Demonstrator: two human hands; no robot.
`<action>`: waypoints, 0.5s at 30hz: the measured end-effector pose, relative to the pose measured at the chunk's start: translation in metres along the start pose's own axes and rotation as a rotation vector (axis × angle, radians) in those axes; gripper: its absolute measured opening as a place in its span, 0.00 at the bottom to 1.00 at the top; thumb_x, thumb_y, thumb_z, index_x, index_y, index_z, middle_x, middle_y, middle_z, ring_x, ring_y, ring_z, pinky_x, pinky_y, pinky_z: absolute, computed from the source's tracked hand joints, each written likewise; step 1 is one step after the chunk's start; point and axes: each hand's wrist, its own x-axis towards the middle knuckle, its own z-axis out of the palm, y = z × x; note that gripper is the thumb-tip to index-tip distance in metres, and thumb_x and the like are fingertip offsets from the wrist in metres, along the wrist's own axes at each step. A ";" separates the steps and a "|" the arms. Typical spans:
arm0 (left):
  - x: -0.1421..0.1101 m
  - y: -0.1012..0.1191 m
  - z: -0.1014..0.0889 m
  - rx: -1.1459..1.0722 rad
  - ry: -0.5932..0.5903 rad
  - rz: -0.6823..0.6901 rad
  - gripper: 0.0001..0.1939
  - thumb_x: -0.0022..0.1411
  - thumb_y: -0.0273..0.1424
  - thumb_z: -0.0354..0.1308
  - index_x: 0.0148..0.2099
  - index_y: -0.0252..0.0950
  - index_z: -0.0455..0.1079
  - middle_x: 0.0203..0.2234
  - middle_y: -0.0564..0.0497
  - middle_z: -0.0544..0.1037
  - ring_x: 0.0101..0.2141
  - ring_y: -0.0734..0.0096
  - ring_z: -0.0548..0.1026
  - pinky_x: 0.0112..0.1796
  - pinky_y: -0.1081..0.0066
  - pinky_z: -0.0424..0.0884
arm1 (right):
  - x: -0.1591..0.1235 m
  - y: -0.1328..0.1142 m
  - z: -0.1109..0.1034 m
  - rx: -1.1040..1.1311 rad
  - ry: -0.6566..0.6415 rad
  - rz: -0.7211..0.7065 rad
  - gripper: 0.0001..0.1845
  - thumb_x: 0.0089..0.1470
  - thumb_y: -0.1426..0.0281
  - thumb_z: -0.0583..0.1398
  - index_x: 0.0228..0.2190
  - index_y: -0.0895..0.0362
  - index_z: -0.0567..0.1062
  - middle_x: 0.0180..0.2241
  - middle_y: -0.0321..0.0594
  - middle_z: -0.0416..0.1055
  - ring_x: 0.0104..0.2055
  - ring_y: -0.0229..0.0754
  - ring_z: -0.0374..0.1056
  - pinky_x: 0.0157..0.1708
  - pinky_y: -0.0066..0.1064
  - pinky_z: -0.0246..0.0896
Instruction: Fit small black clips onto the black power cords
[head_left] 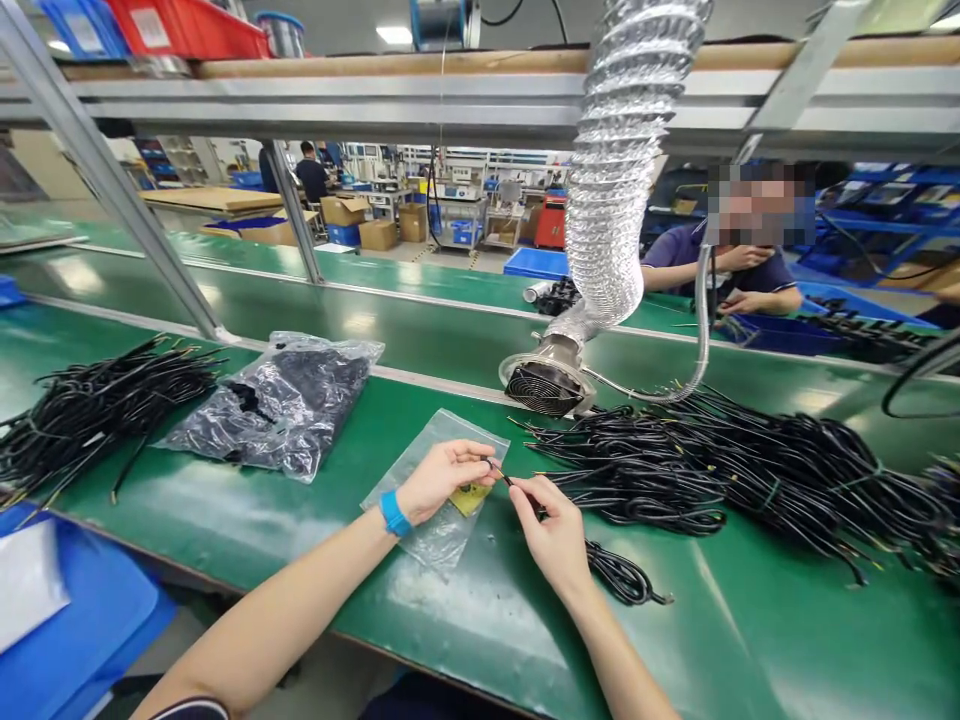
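My left hand, with a blue band on the wrist, pinches a small dark piece whose kind is too small to make out. My right hand is closed on the end of a black cable, and its thin coloured wires meet the piece between my fingertips. A coil of black cable lies under and beside my right hand, probably the same cable. Beneath my left hand is a clear zip bag with a yellow label.
Bundled black cables lie to the right, and another bundle at left. A clear bag of black parts sits left of centre. A fume extractor on a foil duct hangs ahead. A co-worker sits across the bench.
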 end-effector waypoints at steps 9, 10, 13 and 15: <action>0.000 0.001 -0.001 0.020 -0.032 0.023 0.26 0.46 0.39 0.73 0.45 0.30 0.77 0.37 0.42 0.81 0.31 0.70 0.78 0.37 0.69 0.74 | 0.000 0.002 0.001 0.000 -0.044 0.015 0.17 0.60 0.60 0.56 0.32 0.57 0.81 0.26 0.41 0.73 0.28 0.40 0.67 0.27 0.30 0.63; -0.001 0.002 0.000 0.020 -0.037 0.016 0.26 0.47 0.41 0.73 0.45 0.30 0.77 0.36 0.42 0.81 0.31 0.70 0.79 0.38 0.69 0.74 | 0.000 0.002 0.001 -0.003 -0.038 0.019 0.18 0.60 0.60 0.56 0.32 0.57 0.81 0.26 0.41 0.73 0.27 0.40 0.67 0.27 0.29 0.63; -0.002 0.003 -0.001 0.036 -0.036 0.003 0.28 0.46 0.42 0.72 0.47 0.30 0.78 0.33 0.42 0.82 0.32 0.69 0.80 0.41 0.68 0.74 | -0.001 0.003 0.001 -0.017 -0.017 0.018 0.17 0.60 0.60 0.56 0.32 0.57 0.81 0.25 0.40 0.72 0.27 0.40 0.66 0.26 0.29 0.63; -0.002 0.003 -0.002 0.072 -0.028 0.014 0.29 0.46 0.43 0.72 0.47 0.30 0.78 0.31 0.44 0.82 0.32 0.68 0.80 0.41 0.68 0.74 | -0.001 0.003 0.001 -0.032 -0.006 0.006 0.17 0.60 0.61 0.56 0.31 0.57 0.81 0.25 0.40 0.72 0.26 0.40 0.66 0.27 0.29 0.63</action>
